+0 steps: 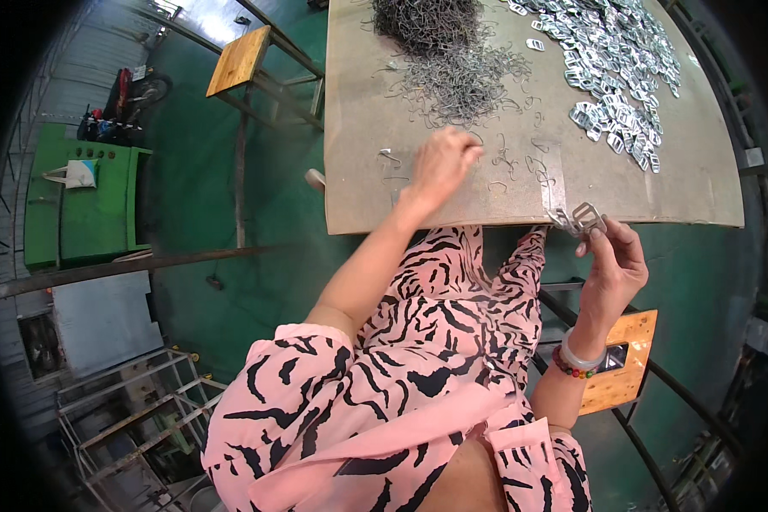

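Observation:
My right hand [614,264] is just past the table's near edge, thumb and fingers pinching a few silvery metal buckles [586,217] that hang together in a small bunch. Over the table, my left hand [444,166] is closed with its fingertips together. Whether a thin wire piece is between them is too small to make out. Just beyond it lies a loose spread of bent wire hooks [465,85], with a denser dark heap of wire [427,21] behind. A few single hooks [503,158] lie scattered between my two hands.
Many flat metal buckles [614,77] cover the table's [367,102] far right. A wooden-topped stool [239,60] stands off its left side; another wooden seat [636,341] with a dark phone-like object is by my right forearm. A green cabinet [85,205] and metal frames are farther left.

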{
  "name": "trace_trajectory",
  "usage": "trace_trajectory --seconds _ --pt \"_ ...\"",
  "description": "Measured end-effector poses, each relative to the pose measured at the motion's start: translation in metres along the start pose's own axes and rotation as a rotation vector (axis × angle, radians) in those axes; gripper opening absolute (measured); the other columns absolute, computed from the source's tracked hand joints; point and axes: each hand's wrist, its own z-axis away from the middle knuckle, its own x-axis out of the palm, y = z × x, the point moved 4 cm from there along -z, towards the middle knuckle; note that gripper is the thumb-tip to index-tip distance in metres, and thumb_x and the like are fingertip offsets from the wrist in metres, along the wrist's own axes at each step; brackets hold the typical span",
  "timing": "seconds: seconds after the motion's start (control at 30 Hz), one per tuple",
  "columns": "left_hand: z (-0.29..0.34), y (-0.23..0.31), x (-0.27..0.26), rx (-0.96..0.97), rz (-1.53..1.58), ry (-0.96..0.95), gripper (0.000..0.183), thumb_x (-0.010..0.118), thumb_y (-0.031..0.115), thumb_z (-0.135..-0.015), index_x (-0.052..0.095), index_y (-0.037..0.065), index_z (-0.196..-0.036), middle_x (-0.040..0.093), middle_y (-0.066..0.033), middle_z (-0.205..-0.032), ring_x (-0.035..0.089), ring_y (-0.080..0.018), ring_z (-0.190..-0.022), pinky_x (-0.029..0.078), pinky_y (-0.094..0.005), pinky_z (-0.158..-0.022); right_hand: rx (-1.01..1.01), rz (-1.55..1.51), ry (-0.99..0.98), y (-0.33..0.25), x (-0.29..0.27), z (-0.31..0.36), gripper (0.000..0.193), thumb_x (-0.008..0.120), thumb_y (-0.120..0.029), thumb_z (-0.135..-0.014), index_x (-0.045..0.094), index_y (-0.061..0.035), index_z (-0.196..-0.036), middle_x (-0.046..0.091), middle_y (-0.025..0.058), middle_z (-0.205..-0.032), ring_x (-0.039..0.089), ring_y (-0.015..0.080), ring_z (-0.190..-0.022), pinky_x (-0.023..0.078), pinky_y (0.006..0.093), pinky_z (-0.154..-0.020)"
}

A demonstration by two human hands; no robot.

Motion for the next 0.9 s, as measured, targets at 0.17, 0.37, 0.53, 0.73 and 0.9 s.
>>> trace_trajectory --seconds 0.17,0.37,0.53,0.73,0.9 --pt "-0.017 -0.026 0.014 0.018 -0.337 -0.019 0.013 0.067 0.018 -0.075 0.069 0.007 -0.081 0.061 -0.0132 -0.083 0.06 -0.0307 -0.081 0.049 -0.0412 -0.072 0.015 0.015 -0.035 0.002 -0.007 -0.002 0.016 0.061 0.012 -0.075 0.062 0.0053 -0.09 0.062 0.0087 -0.077 0.058 0.012 -0.061 0.047 0.0219 -0.055" --pt "-0.023 -0.016 0.015 0.066 -0.441 0.0 0.014 0.063 0.015 -0.077 0.064 0.002 -0.082 0.06 -0.0137 -0.085 0.058 -0.03 -0.088 0.048 -0.0418 -0.075 0.011 0.018 0.01 0.002 -0.016 0.0 0.015 0.061 0.01 -0.075 0.062 0.0054 -0.089 0.062 0.0071 -0.076 0.058 0.0106 -0.063 0.047 0.021 -0.057" --pt "-0.024 0.009 -0.013 0.168 -0.199 0.158 0.012 0.055 0.009 -0.083 0.056 0.001 -0.091 0.06 -0.0132 -0.083 0.06 -0.0273 -0.081 0.048 -0.0392 -0.07 0.01 0.028 0.001 -0.003 -0.014 0.006 0.015 0.061 0.01 -0.075 0.062 0.0059 -0.089 0.062 0.0072 -0.076 0.057 0.0108 -0.063 0.046 0.0209 -0.057" --pt "0.011 0.088 -0.011 0.012 0.595 -0.274 0.015 0.051 0.009 -0.09 0.057 0.0 -0.101 0.061 -0.0059 -0.078 0.059 -0.0115 -0.066 0.047 -0.0254 -0.061 0.101 0.028 -0.011 0.017 -0.017 0.004 0.017 0.062 0.007 -0.076 0.061 0.0063 -0.092 0.062 0.008 -0.078 0.057 0.0112 -0.063 0.047 0.0218 -0.056" --pt "0.036 0.121 0.004 -0.063 0.982 -0.475 0.017 0.056 0.005 -0.088 0.058 -0.004 -0.102 0.061 -0.0045 -0.079 0.059 -0.009 -0.071 0.048 -0.0204 -0.066 0.118 0.006 0.046 0.024 -0.017 0.007 0.024 0.064 0.005 -0.076 0.058 0.0066 -0.099 0.062 0.0089 -0.08 0.058 0.011 -0.063 0.048 0.0213 -0.056"
